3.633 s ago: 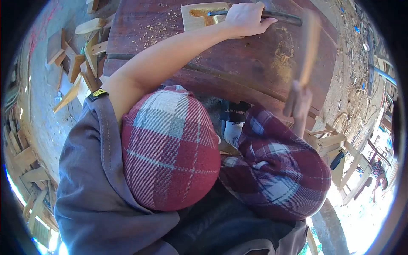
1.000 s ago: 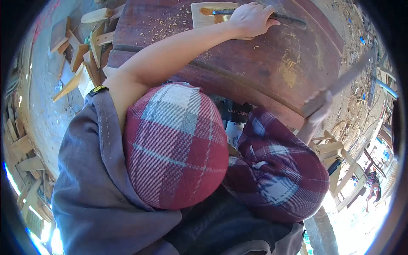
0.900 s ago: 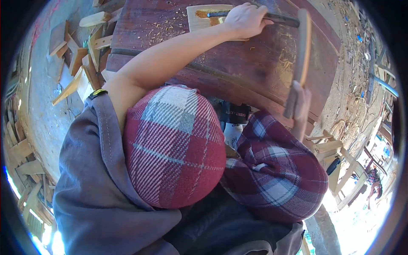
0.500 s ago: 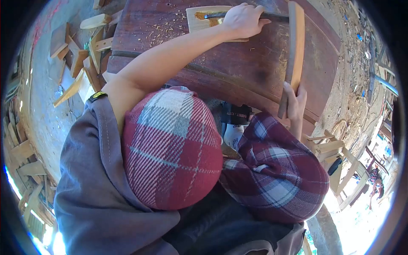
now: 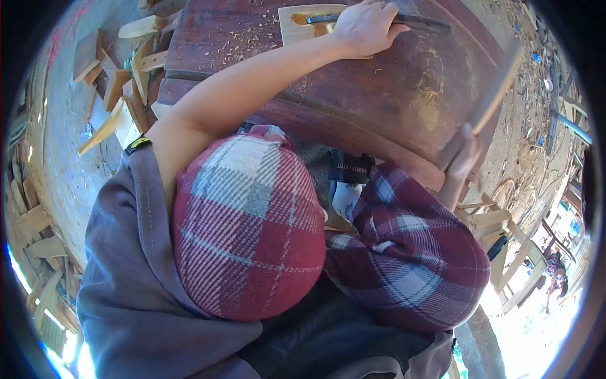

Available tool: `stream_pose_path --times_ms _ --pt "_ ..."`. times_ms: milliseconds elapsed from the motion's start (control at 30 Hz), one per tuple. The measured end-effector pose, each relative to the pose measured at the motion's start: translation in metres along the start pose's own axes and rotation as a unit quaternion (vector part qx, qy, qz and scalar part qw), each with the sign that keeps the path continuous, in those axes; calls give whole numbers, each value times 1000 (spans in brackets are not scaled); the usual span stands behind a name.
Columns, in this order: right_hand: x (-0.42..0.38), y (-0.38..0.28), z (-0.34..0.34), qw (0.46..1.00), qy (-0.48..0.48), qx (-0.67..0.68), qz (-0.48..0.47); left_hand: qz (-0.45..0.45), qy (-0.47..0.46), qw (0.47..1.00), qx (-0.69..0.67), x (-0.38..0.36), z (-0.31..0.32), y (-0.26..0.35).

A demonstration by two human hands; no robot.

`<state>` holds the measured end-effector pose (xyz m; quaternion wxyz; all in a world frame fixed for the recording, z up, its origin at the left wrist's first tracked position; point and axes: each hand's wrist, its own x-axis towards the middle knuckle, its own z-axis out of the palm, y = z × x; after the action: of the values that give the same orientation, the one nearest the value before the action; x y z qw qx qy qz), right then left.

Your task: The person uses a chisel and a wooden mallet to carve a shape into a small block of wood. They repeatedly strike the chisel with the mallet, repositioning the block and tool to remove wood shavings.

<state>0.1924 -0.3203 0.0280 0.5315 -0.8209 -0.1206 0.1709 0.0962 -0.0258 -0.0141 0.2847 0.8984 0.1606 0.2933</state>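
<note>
My left hand (image 5: 368, 30) is closed around a long dark chisel (image 5: 424, 24). The chisel's tip rests in a rough cut-out in a pale wooden board (image 5: 292, 36), and its other end sticks out to the right. My right hand (image 5: 464, 155) grips one end of a wooden bar (image 5: 495, 95), slightly blurred and tilted up to the right. The bar is apart from the chisel. Under the board is a dark reddish wooden tabletop (image 5: 379, 95), strewn with shavings around the board.
Scrap wood pieces (image 5: 117, 82) lie heaped on the ground to the left. A wooden frame (image 5: 499, 218) stands at the lower right. My plaid-covered knees (image 5: 252, 221) are close to the table's near edge. A person (image 5: 555, 271) is far off at the right.
My right hand has swung the wooden bar away to the right, off the chisel's end. My left hand, the chisel and the board have hardly moved.
</note>
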Motion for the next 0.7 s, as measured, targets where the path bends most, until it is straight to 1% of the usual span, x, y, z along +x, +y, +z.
stream_pose_path --times_ms 33,67,100,133,167,200,300,333,367,433,467,500,533,567,600,633,700 --pt "2 -10 -5 997 29 73 19 4 4 1000 -5 0 1 1" --pt "3 -15 -9 991 20 133 8 9 9 1000 -9 0 1 2" --pt "4 -12 -10 998 -5 62 6 14 16 1000 -14 1 1 2" --pt "5 -4 -9 999 -31 -10 5 5 2 1000 -12 2 1 1" --pt "6 7 -7 995 -57 -83 4 -5 -12 1000 -11 3 1 0" --pt "-1 17 8 978 -93 -186 -22 -16 -26 999 -11 2 1 -1" --pt "-3 30 11 985 -90 -136 -55 1 -14 1000 3 1 8 -12" --pt "-8 11 12 996 -63 -60 -20 -3 -12 1000 -1 -2 6 -11" --pt "-5 8 7 999 -52 10 -7 -4 -12 1000 -6 -1 4 -8" --pt "5 3 -7 988 -23 151 14 -3 -13 1000 -12 1 2 -3" --pt "6 1 -5 982 -22 185 7 -5 -14 1000 -12 2 1 -3" --pt "6 1 -2 996 -54 62 -16 -7 -16 1000 -13 3 1 -3" --pt "5 4 2 994 -85 -63 -37 -25 -24 999 0 3 2 -4" --pt "3 8 10 974 -113 -186 -58 -43 -32 998 14 3 2 -5" --pt "0 13 19 981 -90 -146 -90 -60 -41 997 29 3 3 -6" --pt "-3 18 27 984 -68 -107 -124 -50 -31 998 20 4 1 -6" --pt "-9 -4 18 998 -65 19 19 -39 -11 999 2 1 -4 -5"
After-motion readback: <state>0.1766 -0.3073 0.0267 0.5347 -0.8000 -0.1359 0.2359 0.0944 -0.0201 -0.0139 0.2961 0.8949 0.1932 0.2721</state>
